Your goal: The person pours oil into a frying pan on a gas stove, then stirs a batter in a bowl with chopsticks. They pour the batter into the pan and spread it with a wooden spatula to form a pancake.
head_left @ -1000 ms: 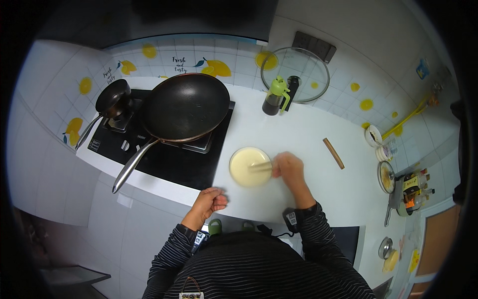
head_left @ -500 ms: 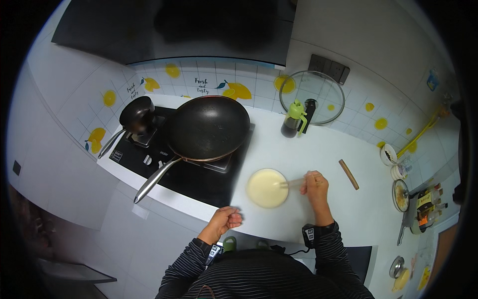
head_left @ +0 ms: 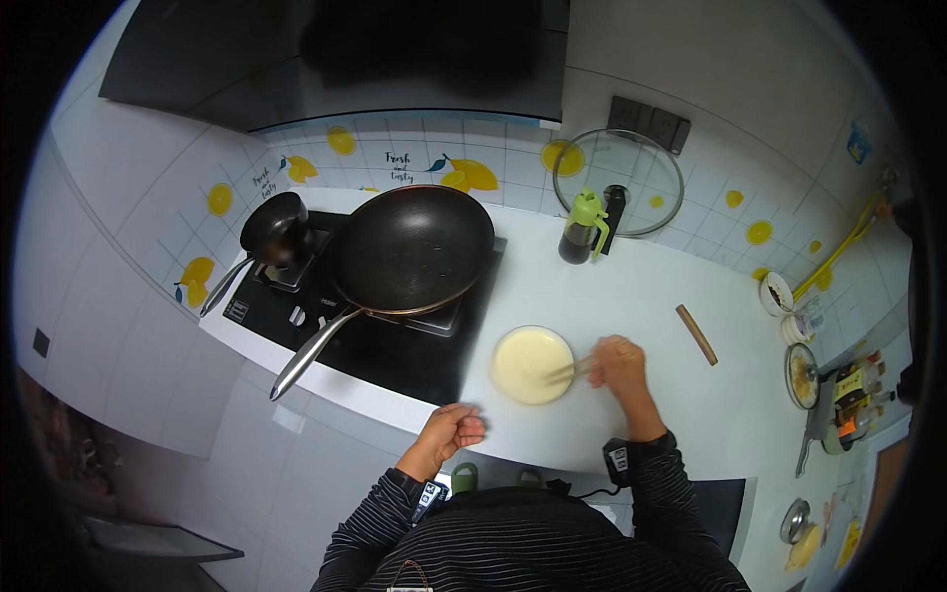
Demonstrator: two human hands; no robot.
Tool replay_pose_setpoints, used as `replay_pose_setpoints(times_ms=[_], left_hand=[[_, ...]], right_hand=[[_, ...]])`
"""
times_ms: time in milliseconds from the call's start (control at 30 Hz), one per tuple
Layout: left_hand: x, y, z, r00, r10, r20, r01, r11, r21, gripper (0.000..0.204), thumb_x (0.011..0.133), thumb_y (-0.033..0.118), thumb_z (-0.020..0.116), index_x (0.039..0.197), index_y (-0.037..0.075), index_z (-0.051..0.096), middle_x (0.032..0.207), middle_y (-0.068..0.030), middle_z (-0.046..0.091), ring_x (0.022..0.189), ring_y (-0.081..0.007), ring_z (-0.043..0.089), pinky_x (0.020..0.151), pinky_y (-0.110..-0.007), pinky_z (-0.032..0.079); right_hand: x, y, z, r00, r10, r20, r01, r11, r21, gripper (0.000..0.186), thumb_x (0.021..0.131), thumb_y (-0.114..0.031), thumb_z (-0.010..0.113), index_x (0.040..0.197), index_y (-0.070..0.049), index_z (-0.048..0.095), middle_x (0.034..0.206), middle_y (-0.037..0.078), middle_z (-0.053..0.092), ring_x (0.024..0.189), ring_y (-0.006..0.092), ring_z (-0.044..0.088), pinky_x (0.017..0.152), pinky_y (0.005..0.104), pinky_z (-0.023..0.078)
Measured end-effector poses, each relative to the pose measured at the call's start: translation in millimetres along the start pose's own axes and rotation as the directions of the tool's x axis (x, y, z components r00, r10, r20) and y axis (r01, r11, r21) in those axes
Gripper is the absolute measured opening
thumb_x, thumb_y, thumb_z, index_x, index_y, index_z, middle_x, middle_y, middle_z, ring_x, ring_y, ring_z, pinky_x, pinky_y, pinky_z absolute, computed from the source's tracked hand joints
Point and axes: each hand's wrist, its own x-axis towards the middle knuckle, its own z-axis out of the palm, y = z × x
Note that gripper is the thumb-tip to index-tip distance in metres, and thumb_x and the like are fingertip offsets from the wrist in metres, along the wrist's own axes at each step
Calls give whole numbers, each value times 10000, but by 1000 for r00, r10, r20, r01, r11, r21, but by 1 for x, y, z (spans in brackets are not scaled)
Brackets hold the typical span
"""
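A round bowl (head_left: pixel 534 328) filled with pale yellow liquid (head_left: pixel 525 357) stands on the white counter, right of the stove. My right hand (head_left: pixel 619 364) is closed around a thin stick-like utensil (head_left: pixel 565 374), smeared by motion, so its exact kind is unclear. Its far end dips into the liquid. At the counter's front edge, left of and nearer than the bowl, my left hand (head_left: pixel 458 428) hovers with loosely bent fingers and nothing in it. It does not touch the bowl.
A large black wok (head_left: pixel 414 252) and a small dark pan (head_left: pixel 274 227) sit on the stove (head_left: pixel 395 361). Behind the bowl are a green-topped pitcher (head_left: pixel 582 232) and a glass lid (head_left: pixel 651 178). A brown stick (head_left: pixel 696 334) lies at right, with small bowls (head_left: pixel 776 293) beyond.
The utensil in my right hand has swung to a new angle within the liquid. My left hand has barely moved. The whole view has shifted slightly.
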Motion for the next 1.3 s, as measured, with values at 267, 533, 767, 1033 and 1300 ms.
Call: replay_pose_setpoints(times_ms=[267, 533, 767, 1033, 1300], left_hand=[[3, -4, -2, 1000, -3, -23, 3, 1000, 6, 207, 920, 160, 439, 898, 3, 572, 707, -109, 637, 640, -245, 644, 620, -376, 558], [6, -11, -1, 1000, -5, -14, 5, 1000, -4, 179, 894, 152, 470, 885, 4, 571, 680, -113, 629, 594, -228, 636, 579, -354, 560], [1, -2, 7, 1000, 2, -1, -2, 1000, 14, 235, 924, 190, 442, 894, -6, 569, 704, -120, 633, 626, -235, 642, 604, -357, 563], [23, 7, 32, 989, 141, -34, -141, 990, 19, 278, 940, 261, 429, 1065, 26, 505, 847, -121, 608, 710, -210, 626, 651, -320, 551], [45, 16, 43, 982, 190, 17, -189, 982, -12, 287, 895, 318, 515, 1098, 116, 512, 927, -44, 583, 820, -143, 571, 699, -321, 512]], right_hand=[[-4, -8, 5, 984, -110, 138, 105, 994, 40, 233, 894, -171, 486, 725, -20, 540, 573, 47, 542, 422, 113, 496, 386, 230, 416], [-3, -5, -1, 962, -271, 15, 271, 962, 4, 171, 877, -157, 519, 788, -18, 562, 589, 27, 528, 436, 90, 503, 392, 211, 421], [-1, -6, -6, 983, -179, -33, 180, 983, 31, 155, 868, -146, 522, 801, -15, 571, 615, 45, 547, 459, 102, 533, 420, 217, 449], [9, 55, -18, 996, 22, -91, 19, 903, 428, 171, 873, -192, 545, 885, -23, 523, 659, 61, 538, 489, 133, 543, 432, 245, 482], [3, 112, -13, 996, -72, 61, 44, 925, 378, 375, 819, -247, 623, 1118, -74, 479, 930, 51, 561, 803, 137, 563, 624, 310, 502]])
